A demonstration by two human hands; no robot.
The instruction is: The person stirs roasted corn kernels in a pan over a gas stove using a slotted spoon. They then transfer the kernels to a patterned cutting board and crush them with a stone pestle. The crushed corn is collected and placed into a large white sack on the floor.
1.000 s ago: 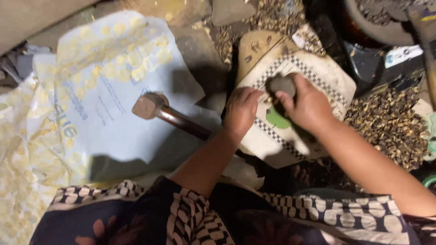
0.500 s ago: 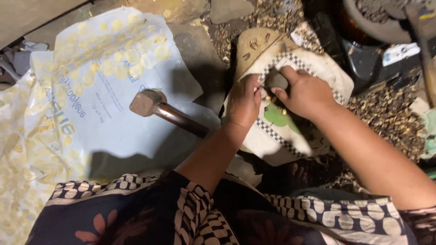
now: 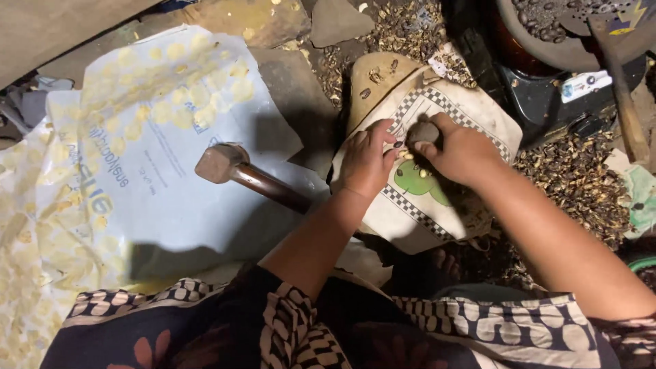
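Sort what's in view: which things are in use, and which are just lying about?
In use: stone in right hand; left hand by the kernels; cloth.
Lying about: hammer, plastic sheet, shells, black tub.

At frame left I see a large white and pale blue printed sack [image 3: 137, 171] spread flat, dotted with pale yellow pieces. A wooden mallet [image 3: 236, 171] rests across its right edge, head toward upper left. A dark round pan of kernels [image 3: 547, 34] sits upper right; brown shell litter [image 3: 581, 184] covers the ground at right.
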